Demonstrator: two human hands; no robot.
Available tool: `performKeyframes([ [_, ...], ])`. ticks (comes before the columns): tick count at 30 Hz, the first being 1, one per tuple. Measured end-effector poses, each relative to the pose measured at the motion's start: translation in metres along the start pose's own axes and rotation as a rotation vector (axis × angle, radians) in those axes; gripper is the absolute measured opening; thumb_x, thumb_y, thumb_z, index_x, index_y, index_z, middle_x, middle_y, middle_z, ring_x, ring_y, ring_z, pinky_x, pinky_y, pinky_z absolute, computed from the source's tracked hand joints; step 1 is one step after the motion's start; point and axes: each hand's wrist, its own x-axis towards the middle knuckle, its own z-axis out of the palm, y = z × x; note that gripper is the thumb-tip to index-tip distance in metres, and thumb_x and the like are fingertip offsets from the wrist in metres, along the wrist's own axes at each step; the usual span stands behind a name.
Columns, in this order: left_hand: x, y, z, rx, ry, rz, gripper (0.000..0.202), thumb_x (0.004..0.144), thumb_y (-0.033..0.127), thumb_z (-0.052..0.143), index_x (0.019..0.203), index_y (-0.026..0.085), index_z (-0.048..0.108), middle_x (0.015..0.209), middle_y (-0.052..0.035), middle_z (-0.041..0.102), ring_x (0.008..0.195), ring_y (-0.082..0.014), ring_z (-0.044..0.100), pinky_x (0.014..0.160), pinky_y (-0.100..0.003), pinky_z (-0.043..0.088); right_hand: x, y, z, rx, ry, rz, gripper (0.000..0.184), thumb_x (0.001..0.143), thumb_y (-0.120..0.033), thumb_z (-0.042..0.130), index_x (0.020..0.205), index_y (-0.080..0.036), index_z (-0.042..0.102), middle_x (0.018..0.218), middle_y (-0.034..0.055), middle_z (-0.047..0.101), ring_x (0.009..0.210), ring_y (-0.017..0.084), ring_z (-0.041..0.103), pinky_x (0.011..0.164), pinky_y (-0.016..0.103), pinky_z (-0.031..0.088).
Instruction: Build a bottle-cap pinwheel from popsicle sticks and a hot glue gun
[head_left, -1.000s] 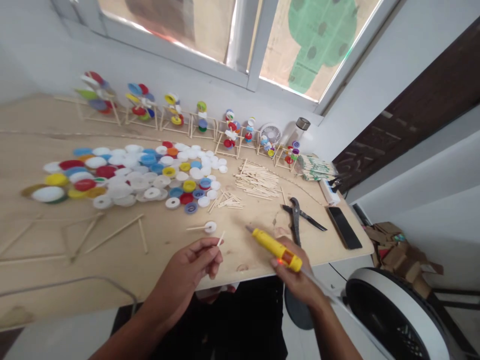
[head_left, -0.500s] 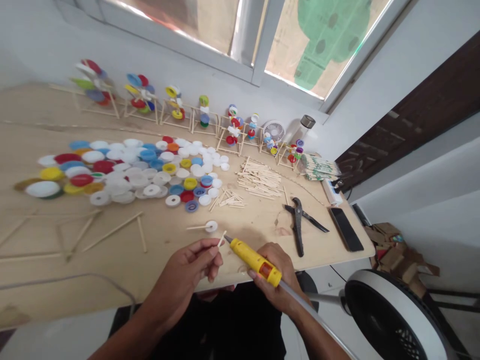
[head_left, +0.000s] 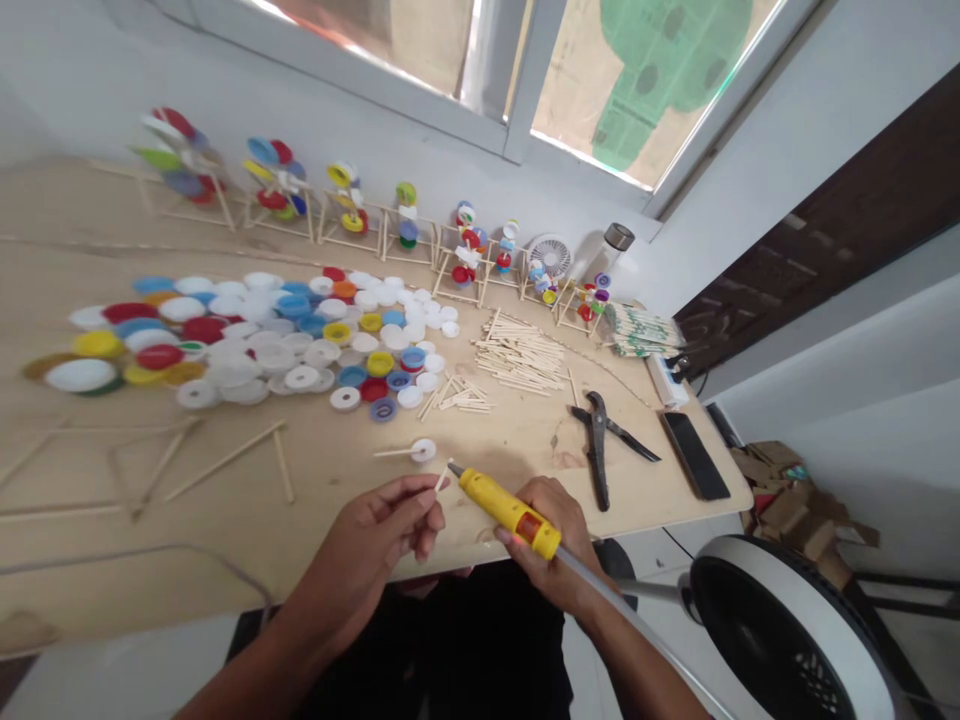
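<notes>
My left hand (head_left: 397,525) pinches a short wooden stick (head_left: 442,477) between thumb and fingers, its free end pointing up. My right hand (head_left: 551,540) is wrapped round a yellow hot glue gun (head_left: 506,505), with a long glue stick (head_left: 622,605) trailing from its back end. The nozzle is at the top end of the wooden stick; whether they touch I cannot tell. Just beyond my left hand, a white bottle cap (head_left: 424,450) lies on the table with another stick (head_left: 394,453) attached or resting on it, pointing left.
Loose bottle caps (head_left: 274,355) cover the table's left middle, beside a pile of sticks (head_left: 520,352). Black pliers (head_left: 598,450) and a phone (head_left: 694,455) lie at right. Several stick frames with cap wheels (head_left: 280,185) line the wall. A fan (head_left: 780,630) stands at lower right.
The glue gun's nozzle has shifted slightly up and left to the tip of the stick. My left hand still holds the stick in nearly the same place.
</notes>
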Motion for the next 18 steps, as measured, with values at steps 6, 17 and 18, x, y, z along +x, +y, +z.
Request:
performKeyframes([
  [6,0.0043,-0.0030,-0.0026,-0.016,0.016,-0.008,0.040,0.053,0.041,0.089,0.078,0.017,0.069,0.055,0.0007,0.063,0.047,-0.0103,0.047,0.044,-0.023,0.039,0.0019,0.0023,-0.0001,0.000,-0.015,-0.022,0.033,0.099,-0.048,0.046,0.080,-0.022,0.053,0.071,0.0008,0.059,0.065,0.016,0.054,0.062,0.029,0.038],
  [17,0.0088,-0.0054,-0.0036,0.005,0.020,-0.026,0.043,0.054,0.043,0.087,0.083,0.017,0.069,0.057,0.0002,0.066,0.048,-0.0112,0.049,0.047,-0.024,0.039,0.0028,0.0088,-0.0016,-0.015,0.008,-0.023,0.028,0.099,-0.042,0.048,0.081,-0.022,0.052,0.071,0.0002,0.058,0.065,0.015,0.054,0.061,0.028,0.038],
  [18,0.0093,-0.0053,-0.0036,0.007,0.021,-0.023,0.042,0.055,0.042,0.087,0.083,0.017,0.069,0.057,0.0002,0.066,0.048,-0.0110,0.049,0.047,-0.024,0.040,0.0033,0.0093,-0.0017,-0.019,0.015,-0.023,0.027,0.099,-0.041,0.049,0.080,-0.022,0.052,0.071,0.0000,0.057,0.065,0.015,0.053,0.061,0.028,0.038],
])
